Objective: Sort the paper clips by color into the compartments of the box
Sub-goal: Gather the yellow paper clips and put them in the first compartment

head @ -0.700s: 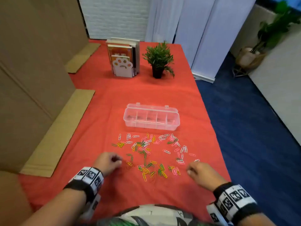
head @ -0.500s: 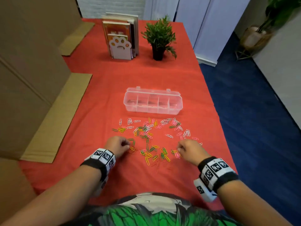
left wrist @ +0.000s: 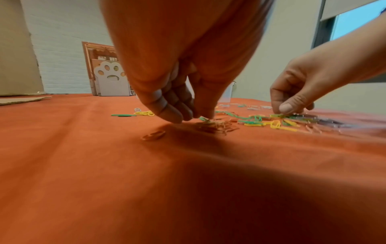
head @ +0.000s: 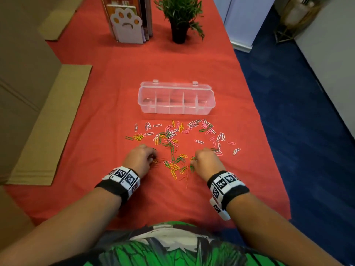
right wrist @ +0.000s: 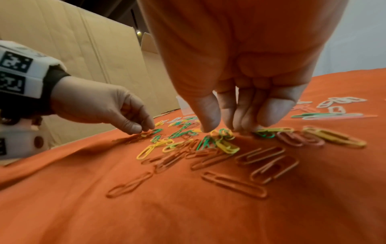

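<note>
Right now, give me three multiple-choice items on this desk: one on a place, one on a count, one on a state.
1. Where does the clear box stand relative to the scattered paper clips?
A. Beyond them, farther from the person
B. Between the two hands
C. On the cardboard

2. How many compartments does the box show along its front?
A. Two
B. Five
C. Nine

3. What is in the box's compartments?
A. Green clips only
B. Clips of every colour
C. No clips that can be seen

Key: 1 A, the box sits past the clips, toward the potted plant. 2 B, four dividers split the row into five. 3 C, only red cloth shows through the plastic, while the left hand and right hand work at the near clips.
</note>
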The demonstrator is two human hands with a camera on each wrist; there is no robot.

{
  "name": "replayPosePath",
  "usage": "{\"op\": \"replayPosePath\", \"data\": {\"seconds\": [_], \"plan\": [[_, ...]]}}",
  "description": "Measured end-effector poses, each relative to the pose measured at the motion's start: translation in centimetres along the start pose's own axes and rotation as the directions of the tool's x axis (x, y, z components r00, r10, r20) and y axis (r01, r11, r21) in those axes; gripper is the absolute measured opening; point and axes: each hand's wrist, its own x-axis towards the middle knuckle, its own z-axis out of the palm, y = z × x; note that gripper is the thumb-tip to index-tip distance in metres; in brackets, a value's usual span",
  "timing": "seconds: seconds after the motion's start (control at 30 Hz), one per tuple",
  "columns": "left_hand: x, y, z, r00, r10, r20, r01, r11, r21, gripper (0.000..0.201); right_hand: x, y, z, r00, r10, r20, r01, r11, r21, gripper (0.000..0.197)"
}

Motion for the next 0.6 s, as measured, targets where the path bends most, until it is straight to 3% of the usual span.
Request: {"op": "replayPosePath", "data": {"seconds": [0.13,0.3,0.5,0.6], "plan": [[-0.2,-0.4,-0.1,0.999,0.016,0.035,-0.018,0.999,0.031,0.025,0.8,-0.9,0.6,0.999,-0.021,-0.039,0.020,0.999,-0.032,0.026],[0.3,-0.6,-0.1,1.000,0.014,0.018,-0.015,0.999,0.030,0.022,2.5,-0.5,-0.2,1.000,-0.004,0.027,0.000,0.990,0.143,0.015],[0.7,-1.0,0.0,0.985,-0.094,-0.145,0.090,0.995,-0.032,0.024,3.1,0.6,-1.5,0.995,0.088,0.039,-0.097,0.906,0.413,0.020],[0.7,-1.1,0.3,0.969,-0.058,-0.240,0.055,0.998,-0.018,0.028,3.2,1.0,-1.4,0.986,0.134,0.094,-0.164,0.791,0.589,0.031]]}}
